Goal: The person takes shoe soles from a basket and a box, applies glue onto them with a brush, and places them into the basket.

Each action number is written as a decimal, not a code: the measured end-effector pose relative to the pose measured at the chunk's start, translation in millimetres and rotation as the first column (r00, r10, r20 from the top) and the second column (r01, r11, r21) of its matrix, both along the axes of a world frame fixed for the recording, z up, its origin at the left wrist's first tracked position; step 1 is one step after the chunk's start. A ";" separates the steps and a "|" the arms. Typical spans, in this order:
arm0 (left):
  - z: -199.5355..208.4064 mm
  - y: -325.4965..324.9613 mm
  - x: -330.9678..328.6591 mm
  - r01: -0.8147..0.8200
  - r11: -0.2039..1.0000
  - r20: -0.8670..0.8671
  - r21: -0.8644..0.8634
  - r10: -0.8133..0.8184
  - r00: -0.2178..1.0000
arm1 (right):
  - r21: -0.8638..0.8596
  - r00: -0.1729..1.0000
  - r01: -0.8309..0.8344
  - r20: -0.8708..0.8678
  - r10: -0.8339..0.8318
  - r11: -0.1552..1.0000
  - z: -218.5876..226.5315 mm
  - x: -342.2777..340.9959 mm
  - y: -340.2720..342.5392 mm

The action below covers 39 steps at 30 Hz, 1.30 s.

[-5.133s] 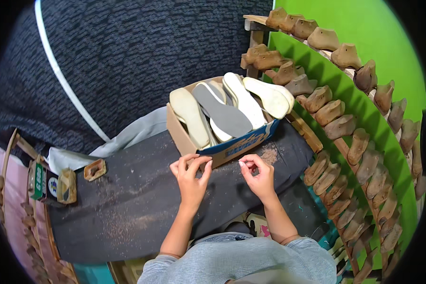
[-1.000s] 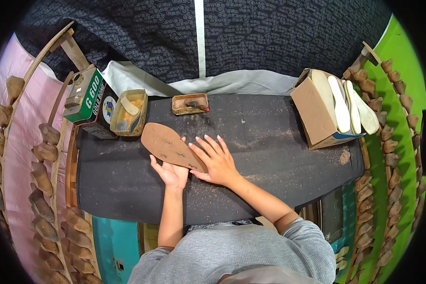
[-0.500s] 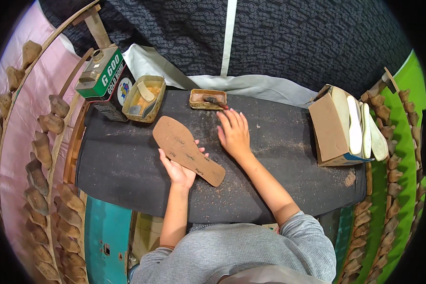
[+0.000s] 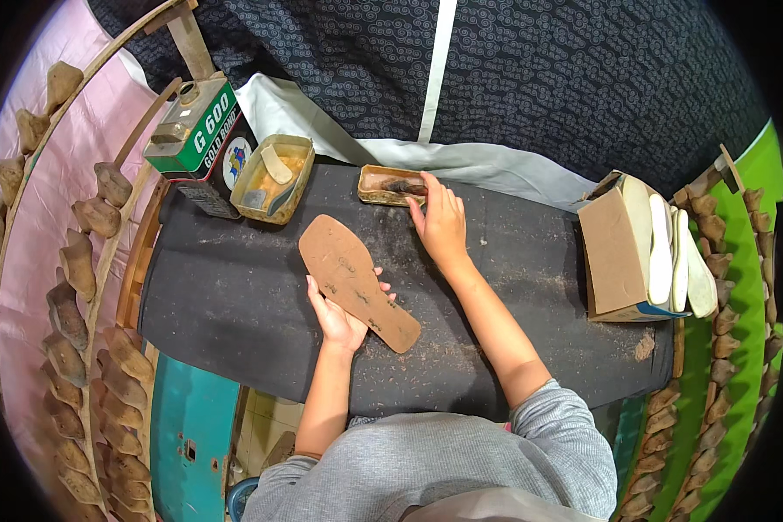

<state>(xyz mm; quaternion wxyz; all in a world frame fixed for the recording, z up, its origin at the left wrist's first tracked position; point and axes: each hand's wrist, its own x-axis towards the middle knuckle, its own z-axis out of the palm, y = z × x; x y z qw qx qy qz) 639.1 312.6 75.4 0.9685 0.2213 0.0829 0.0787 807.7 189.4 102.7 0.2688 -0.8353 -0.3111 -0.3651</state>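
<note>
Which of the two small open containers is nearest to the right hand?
The narrow tray holding the dark tool, with the right hand at its right end. The other container, larger, stands farther left beside the can.

White lettering (image 4: pixel 215 124) and a round colourful emblem (image 4: pixel 236 162) mark the green-and-black metal can (image 4: pixel 198 152).

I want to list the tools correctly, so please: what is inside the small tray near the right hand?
In the small tray is a dark, brush-like tool. Its near end is covered by the right hand; what lies beneath the tool cannot be seen.
</note>
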 end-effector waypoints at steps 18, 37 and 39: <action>-1.3 2.5 -3.6 0.000 1.000 -0.005 -0.016 0.000 1.000 | 0.348 0.893 -0.260 -0.267 0.361 0.901 -1.6 20.9 14.4; 30.0 -6.5 0.8 0.189 0.962 0.057 0.195 -0.203 0.978 | 0.268 0.697 -0.693 0.014 0.717 0.669 78.0 -90.6 -41.9; 36.8 -12.9 -1.5 0.205 0.963 0.044 0.174 -0.216 0.975 | 0.205 0.692 -0.711 0.036 0.721 0.672 76.2 -98.1 -44.7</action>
